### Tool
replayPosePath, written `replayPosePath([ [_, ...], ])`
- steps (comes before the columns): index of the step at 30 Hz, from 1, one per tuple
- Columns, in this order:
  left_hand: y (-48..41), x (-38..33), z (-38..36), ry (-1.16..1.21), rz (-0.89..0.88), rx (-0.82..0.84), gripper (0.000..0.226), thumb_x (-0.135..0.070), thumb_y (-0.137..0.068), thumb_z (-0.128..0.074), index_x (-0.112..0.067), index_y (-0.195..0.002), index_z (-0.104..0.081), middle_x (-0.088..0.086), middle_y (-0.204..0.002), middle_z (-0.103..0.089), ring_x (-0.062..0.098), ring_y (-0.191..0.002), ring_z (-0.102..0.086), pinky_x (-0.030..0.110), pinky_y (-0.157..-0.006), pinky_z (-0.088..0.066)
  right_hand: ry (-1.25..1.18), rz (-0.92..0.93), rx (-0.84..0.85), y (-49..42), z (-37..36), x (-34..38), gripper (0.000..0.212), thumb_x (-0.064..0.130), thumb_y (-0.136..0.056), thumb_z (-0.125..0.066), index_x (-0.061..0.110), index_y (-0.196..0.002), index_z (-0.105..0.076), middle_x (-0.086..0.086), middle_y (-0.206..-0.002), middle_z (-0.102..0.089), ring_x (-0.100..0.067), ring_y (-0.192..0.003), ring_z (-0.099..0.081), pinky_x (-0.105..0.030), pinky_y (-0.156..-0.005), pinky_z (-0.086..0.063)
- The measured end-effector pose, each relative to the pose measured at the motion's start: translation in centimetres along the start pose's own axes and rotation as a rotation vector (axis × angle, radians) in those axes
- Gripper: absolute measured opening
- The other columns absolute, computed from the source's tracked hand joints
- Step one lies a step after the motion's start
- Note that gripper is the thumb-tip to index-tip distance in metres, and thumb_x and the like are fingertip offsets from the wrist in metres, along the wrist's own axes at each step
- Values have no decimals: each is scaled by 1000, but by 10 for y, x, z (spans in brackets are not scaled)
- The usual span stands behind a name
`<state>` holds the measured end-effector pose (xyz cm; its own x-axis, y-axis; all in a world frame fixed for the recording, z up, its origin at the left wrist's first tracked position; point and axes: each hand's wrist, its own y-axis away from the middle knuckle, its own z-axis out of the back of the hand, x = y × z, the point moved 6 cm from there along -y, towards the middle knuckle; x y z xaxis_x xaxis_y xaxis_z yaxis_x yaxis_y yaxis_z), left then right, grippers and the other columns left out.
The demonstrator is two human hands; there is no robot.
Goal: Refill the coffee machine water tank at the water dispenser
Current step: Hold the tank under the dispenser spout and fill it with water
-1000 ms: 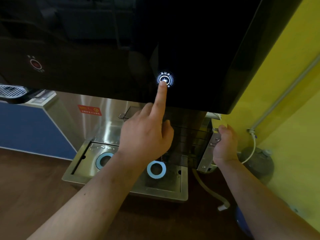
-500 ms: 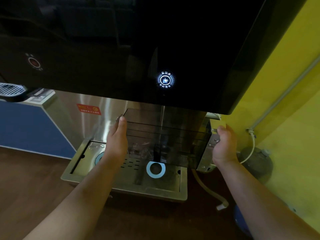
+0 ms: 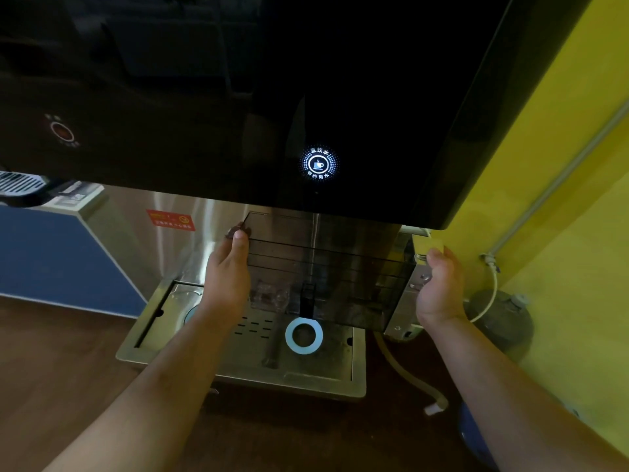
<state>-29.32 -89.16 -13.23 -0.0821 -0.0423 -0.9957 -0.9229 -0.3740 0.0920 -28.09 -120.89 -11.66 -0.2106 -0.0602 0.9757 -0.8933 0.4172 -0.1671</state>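
Note:
A smoky transparent water tank (image 3: 340,267) hangs under the black front panel of the water dispenser (image 3: 238,80), above the steel drip tray (image 3: 320,376). My left hand (image 3: 228,277) is pressed flat on the tank's left wall, and my right hand (image 3: 440,287) grips its right end. A thin stream of water (image 3: 313,247) falls from the panel into the tank, and splashing water lies at its bottom. A round cup button (image 3: 319,164) glows white on the panel above the stream.
A blue ring (image 3: 304,336) marks a spot on the tray below the tank. A dim red button (image 3: 62,130) sits on the panel's left. A yellow wall (image 3: 561,233) with a grey pipe stands close on the right. A hose (image 3: 408,376) trails on the brown floor.
My left hand left the glowing button and came down onto the tank's left wall. Water started falling into the tank. My right hand stayed on the tank's right end.

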Motion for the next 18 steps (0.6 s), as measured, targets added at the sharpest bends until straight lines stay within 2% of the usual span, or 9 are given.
replayPosePath([
  [1,0,0,0,1,-6,0,43,-38,-106,-35,-17,-139,-54,-4,-127,-61,19,-132,-50,42,-116,-35,13,-3,2,0,0,0,39,25,-79,-42,-8,-96,-55,6,-69,-51,8,-53,-52,-8,-56,-42],
  [3,1,-1,0,4,-11,7,41,-37,-106,-35,-19,-136,-55,-11,-116,-61,19,-129,-51,40,-114,-36,23,-10,8,0,0,0,31,26,-78,-43,-1,-87,-57,6,-67,-53,5,-54,-51,-16,-60,-43],
  [6,2,-1,0,13,-4,12,37,-37,-107,-35,-22,-131,-58,-13,-114,-61,16,-126,-53,37,-112,-38,36,-7,14,2,0,2,31,27,-79,-42,-1,-85,-56,0,-71,-48,4,-53,-48,-23,-62,-39],
  [8,4,-1,0,15,-1,17,28,-35,-107,-35,-30,-114,-62,-16,-109,-62,11,-118,-56,31,-104,-40,66,1,20,2,1,3,17,28,-79,-43,15,-76,-53,5,-66,-48,4,-53,-48,-27,-64,-38],
  [10,6,-4,-1,17,-2,19,28,-32,-108,-35,-38,-99,-60,-16,-104,-62,5,-108,-57,27,-97,-40,82,-5,18,0,2,0,13,29,-79,-43,22,-72,-51,11,-61,-51,3,-54,-48,-28,-64,-38],
  [12,7,-5,0,22,-7,19,27,-32,-107,-35,-39,-97,-59,-15,-105,-62,6,-109,-57,28,-98,-40,84,-2,6,-1,4,-2,14,30,-79,-45,22,-70,-52,11,-60,-50,0,-56,-48,-30,-65,-37],
  [15,6,-1,1,42,-8,22,24,-33,-107,-36,-33,-110,-61,-14,-113,-62,14,-123,-55,34,-109,-39,70,-6,0,-1,5,-4,14,30,-79,-46,22,-69,-52,14,-58,-50,-4,-59,-48,-31,-66,-37],
  [16,5,-1,2,46,-8,23,25,-34,-107,-37,-33,-112,-61,-13,-113,-62,14,-122,-55,35,-110,-39,68,-5,8,-1,5,-4,15,30,-79,-46,22,-68,-52,15,-57,-51,-5,-58,-48,-30,-66,-37],
  [18,6,-2,3,52,-3,23,25,-31,-107,-36,-37,-100,-60,-15,-106,-63,6,-110,-59,31,-101,-41,49,-13,24,0,3,-5,16,29,-80,-46,22,-67,-52,15,-56,-51,-4,-56,-48,-29,-64,-38],
])
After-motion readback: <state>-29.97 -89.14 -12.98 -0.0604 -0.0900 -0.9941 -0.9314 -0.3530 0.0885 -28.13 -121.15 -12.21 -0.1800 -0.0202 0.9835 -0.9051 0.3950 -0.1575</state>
